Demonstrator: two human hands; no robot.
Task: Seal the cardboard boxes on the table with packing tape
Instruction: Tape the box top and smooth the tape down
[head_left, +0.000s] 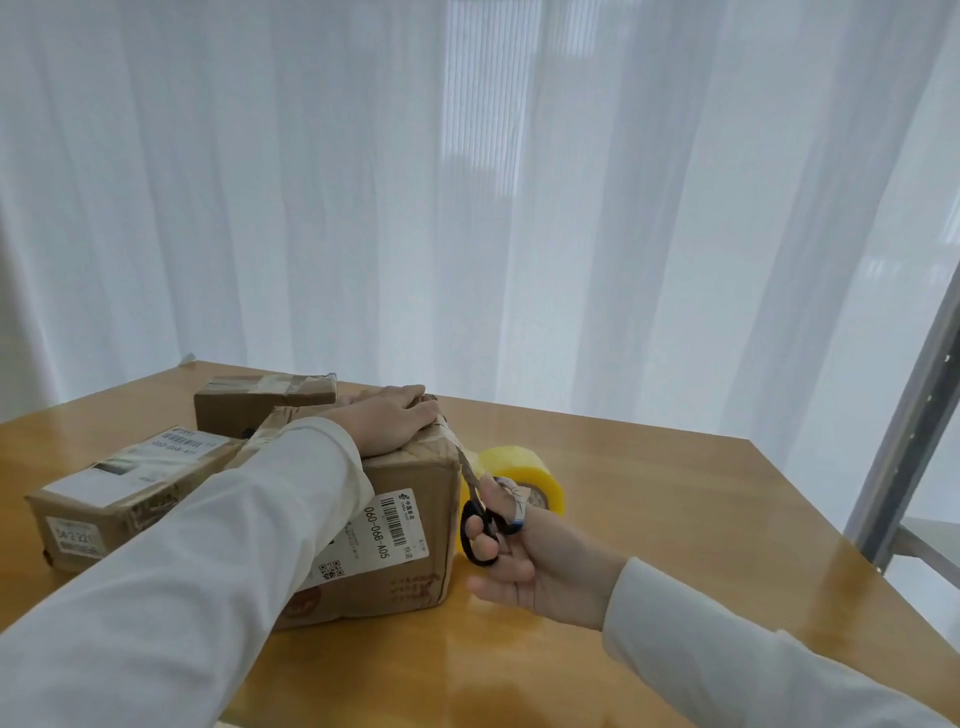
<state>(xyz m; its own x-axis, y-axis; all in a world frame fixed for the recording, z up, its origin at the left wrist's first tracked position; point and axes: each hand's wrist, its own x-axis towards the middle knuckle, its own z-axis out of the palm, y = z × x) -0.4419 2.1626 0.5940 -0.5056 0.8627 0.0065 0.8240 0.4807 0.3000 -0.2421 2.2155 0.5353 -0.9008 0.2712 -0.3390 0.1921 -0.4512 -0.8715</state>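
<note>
A large cardboard box (410, 540) with a white shipping label stands in the middle of the wooden table (649, 519). My left hand (392, 418) lies flat on its top, fingers straight, pressing near the right edge. My right hand (524, 561) grips black-handled scissors (480, 519) beside the box's right side. The blades point up at the box's upper right corner, where a strip of tape runs down. A yellow roll of packing tape (524, 475) lies on the table just behind the scissors, partly hidden by my fingers.
Two smaller boxes sit to the left: one with labels (124, 491) at the front left, one (260, 402) behind the large box. White curtains hang behind the table. A grey metal frame (904, 441) stands at the right edge.
</note>
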